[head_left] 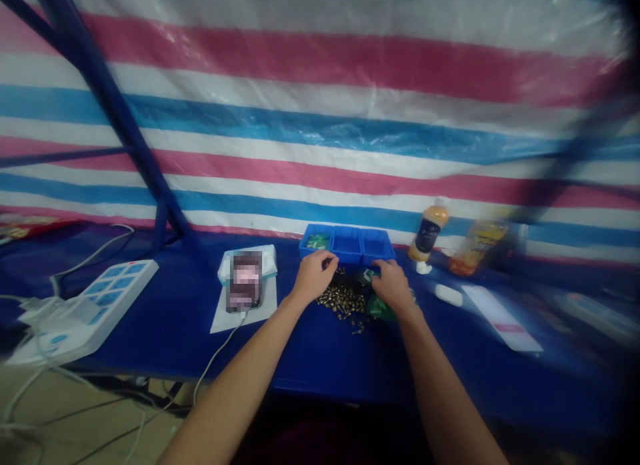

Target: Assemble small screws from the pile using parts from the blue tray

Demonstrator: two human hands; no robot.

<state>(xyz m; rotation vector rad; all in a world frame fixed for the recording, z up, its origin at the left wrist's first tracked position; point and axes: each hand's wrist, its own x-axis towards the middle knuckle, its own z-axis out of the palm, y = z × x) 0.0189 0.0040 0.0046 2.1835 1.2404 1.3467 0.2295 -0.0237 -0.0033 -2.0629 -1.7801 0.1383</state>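
Logged left hand (316, 276) at 10 o'clock of small brass-coloured pieces (344, 300) heaped on blue table (345, 372) — curled with tips together, cannot tell around what. Noted right hand (391, 284) at 2 o'clock, curled at small green-and-white packet (368, 276) — cannot tell if pinching. Found blue tray (347, 257) at 12 o'clock, with green packets (318, 241) inside.

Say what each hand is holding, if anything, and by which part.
The right hand seems to pinch a small greenish packet by its edge; whether the left hand holds anything cannot be told.
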